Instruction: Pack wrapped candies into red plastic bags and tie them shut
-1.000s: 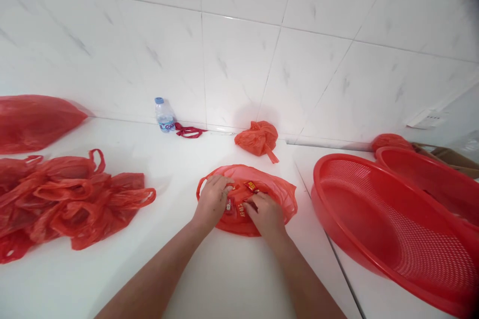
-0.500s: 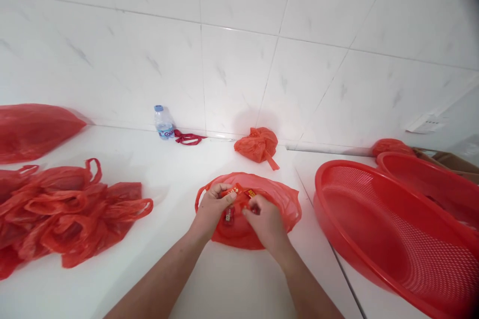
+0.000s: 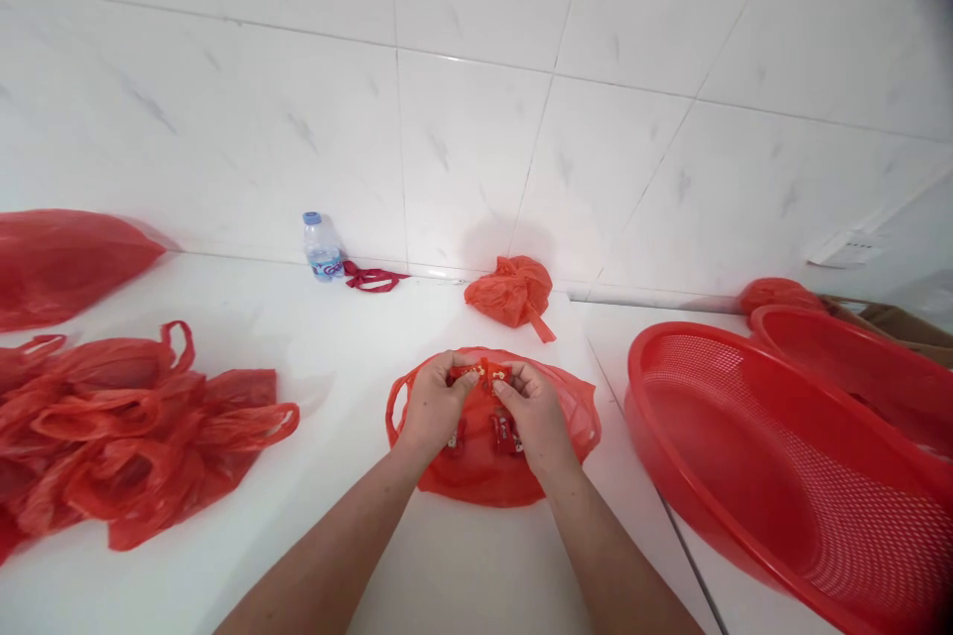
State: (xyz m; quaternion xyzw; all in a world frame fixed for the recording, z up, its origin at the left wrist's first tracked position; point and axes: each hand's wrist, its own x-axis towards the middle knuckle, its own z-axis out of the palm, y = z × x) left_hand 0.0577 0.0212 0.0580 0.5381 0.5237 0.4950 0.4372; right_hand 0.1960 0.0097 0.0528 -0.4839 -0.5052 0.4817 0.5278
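A red plastic bag [image 3: 476, 488] lies flattened on the white table, one handle loop at its left. Over it, my left hand [image 3: 436, 407] pinches a small red packet with pale lettering [image 3: 466, 373] between thumb and fingers. My right hand [image 3: 534, 412] is closed on a second small red packet [image 3: 497, 373], its edge meeting the first one. Below the fingers, another red packet [image 3: 504, 435] rests on the bag, and one more packet [image 3: 455, 437] is partly covered by my left hand.
Crumpled red bags [image 3: 141, 427] pile up at the left, with a fuller red bag [image 3: 67, 263] behind. A water bottle [image 3: 323, 248], a dark red ribbon [image 3: 374, 278] and a knotted red bag [image 3: 513, 290] stand along the wall. A red basket [image 3: 715, 437] fills the right.
The left hand has picked up a red packet and brought it to the middle. The right hand has taken hold of another and moved it up beside the first. The view tilted slightly upward.
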